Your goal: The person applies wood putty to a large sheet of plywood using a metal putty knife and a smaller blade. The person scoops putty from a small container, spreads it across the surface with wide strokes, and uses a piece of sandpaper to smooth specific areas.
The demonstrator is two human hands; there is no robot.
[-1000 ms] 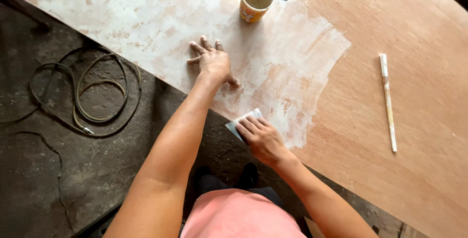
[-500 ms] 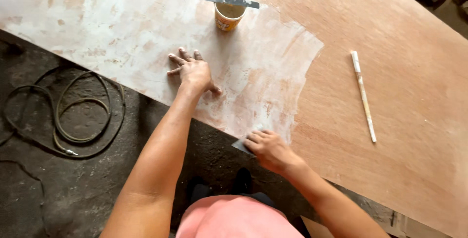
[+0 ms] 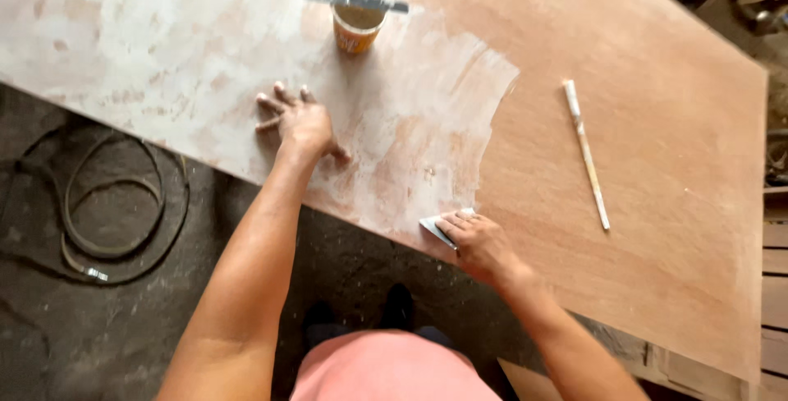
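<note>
The person is leaning over a big brown wooden board [image 3: 657, 204] that is lying flat like a counter. A large part of the board is covered with whitish paste [image 3: 205, 56], from the far left corner down to the near edge.

The right hand [image 3: 480, 245] is pressing on a small flat scraper [image 3: 439, 227] right at the near edge of the board, where the white patch is ending and the bare brown wood is starting. Its grip is clenched on the scraper, with the fingers lying on top of it and the wrist hanging out past the edge.

The left hand [image 3: 300, 122] is resting flat on the white part, near the near edge and further left. Its grip is released, the fingers are spreading out, and it is holding nothing.

A small orange can [image 3: 357, 27] is standing near the far edge, on the white paste. A flat metal blade [image 3: 353, 0] is lying across the top of the can.

A long thin white stick [image 3: 585, 153] is lying on the bare wood to the right, well apart from both hands.

A dark cable [image 3: 115, 229] is curling in loops on the grey floor [image 3: 49, 335] under the left side. The person is wearing a pink top [image 3: 386, 368].
</note>
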